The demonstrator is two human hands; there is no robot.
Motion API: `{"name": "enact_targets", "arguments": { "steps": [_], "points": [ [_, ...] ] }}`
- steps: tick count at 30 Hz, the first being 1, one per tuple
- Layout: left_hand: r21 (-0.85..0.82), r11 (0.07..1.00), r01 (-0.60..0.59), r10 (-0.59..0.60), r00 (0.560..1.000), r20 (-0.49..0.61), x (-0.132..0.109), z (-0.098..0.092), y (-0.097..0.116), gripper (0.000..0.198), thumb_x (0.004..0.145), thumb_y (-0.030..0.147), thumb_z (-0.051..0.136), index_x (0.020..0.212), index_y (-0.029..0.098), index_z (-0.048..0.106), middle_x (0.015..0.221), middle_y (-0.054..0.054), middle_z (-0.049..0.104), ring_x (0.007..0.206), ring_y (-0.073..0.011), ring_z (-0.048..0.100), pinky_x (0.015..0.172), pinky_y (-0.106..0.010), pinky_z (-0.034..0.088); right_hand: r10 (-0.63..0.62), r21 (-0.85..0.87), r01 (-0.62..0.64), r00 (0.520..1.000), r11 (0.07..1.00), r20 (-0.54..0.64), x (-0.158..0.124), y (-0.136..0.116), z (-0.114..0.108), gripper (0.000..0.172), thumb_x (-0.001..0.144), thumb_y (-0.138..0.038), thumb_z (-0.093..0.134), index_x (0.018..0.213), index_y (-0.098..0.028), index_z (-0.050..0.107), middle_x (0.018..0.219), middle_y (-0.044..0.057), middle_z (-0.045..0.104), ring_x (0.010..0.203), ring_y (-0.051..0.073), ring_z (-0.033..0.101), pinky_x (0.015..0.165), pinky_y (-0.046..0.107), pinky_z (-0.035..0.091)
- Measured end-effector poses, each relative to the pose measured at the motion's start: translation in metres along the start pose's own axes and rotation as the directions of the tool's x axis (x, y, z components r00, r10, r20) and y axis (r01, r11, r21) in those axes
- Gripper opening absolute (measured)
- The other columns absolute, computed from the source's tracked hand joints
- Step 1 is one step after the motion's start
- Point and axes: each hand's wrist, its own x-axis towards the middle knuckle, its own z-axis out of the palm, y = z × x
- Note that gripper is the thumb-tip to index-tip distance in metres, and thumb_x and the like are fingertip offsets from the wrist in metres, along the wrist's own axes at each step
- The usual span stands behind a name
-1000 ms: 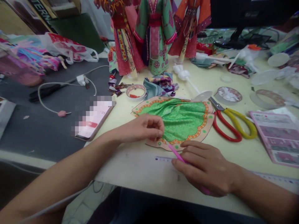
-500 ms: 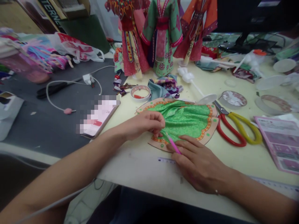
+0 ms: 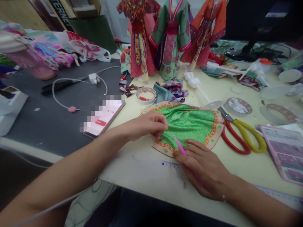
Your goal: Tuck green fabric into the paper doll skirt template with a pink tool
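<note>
we see a pale desk (image 3: pixel 137 170) in soft, dim light; a dark monitor (image 3: pixel 265 19) stands at the desk's far right, a whitish wall (image 3: pixel 120 26) behind the desk, a pale floor (image 3: pixel 80 208) below its near edge.

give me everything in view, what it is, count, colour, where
patterned cloth: 1, green, peach border, centre
slim tool: 1, pink, centre
ruler: 1 apparently, clear, front right
scissors: 1, red and yellow handles, right
phone: 1, pink screen, left
tape rolls: at least 3, whitish, centre and right
leaflet: 1, pink, far right
stand: 1, white, behind cloth
fabric scraps: several, blue and purple, behind cloth
dressed figures: at least 3, red, green, orange, back
monitor: 1, black, back right
cable with plug: 1, white, left
mat: 1, dark grey, left
plastic bag: 1, white and red, back left
container: 1, pink, far left
other clutter: uncountable, mixed, back and sides
left hand: 1, bare, over cloth's edge
right hand: 1, bare, holding slim tool
</note>
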Motion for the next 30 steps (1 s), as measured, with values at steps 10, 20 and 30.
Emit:
{"name": "enact_targets", "arguments": {
  "steps": [10,20,30],
  "points": [
    [0.003,1.0,0.004,-0.004,1.0,-0.008,-0.002,0.004,0.0034,0.007,0.075,0.016,0.054,0.07,0.014,0.05,0.052,0.005,0.049,0.053,-0.0077,0.05,0.056,-0.022,0.042,0.031,0.078,-0.035,0.998,0.996,0.045,0.0062,-0.0005,0.0023,0.033,0.079,-0.011,0.045,0.111,-0.018,0.049,0.097,0.008,0.066,0.103,0.022,0.055,0.096,0.048,0.04],
    [-0.053,0.999,-0.011,0.005,0.995,-0.102,0.0018,0.0054,-0.0012,0.006,0.073,0.015,0.052,0.068,0.015,0.049,0.049,0.007,0.046,0.047,-0.006,0.046,0.064,-0.028,0.049,0.039,0.141,-0.049,0.997,0.989,0.07,0.0041,-0.0021,0.0039,0.038,0.081,-0.012,0.045,0.118,-0.019,0.044,0.108,0.007,0.064,0.108,0.022,0.051,0.1,0.051,0.033],
    [-0.029,1.0,-0.003,0.001,0.996,-0.091,0.0007,0.0074,-0.0006,0.006,0.07,0.015,0.054,0.068,0.015,0.049,0.05,0.007,0.046,0.047,-0.0061,0.047,0.062,-0.027,0.048,0.057,0.137,-0.064,0.997,0.989,0.056,0.0043,-0.0014,0.0048,0.035,0.081,-0.011,0.044,0.116,-0.017,0.046,0.111,0.008,0.063,0.111,0.023,0.049,0.101,0.05,0.03]
  ]
}}
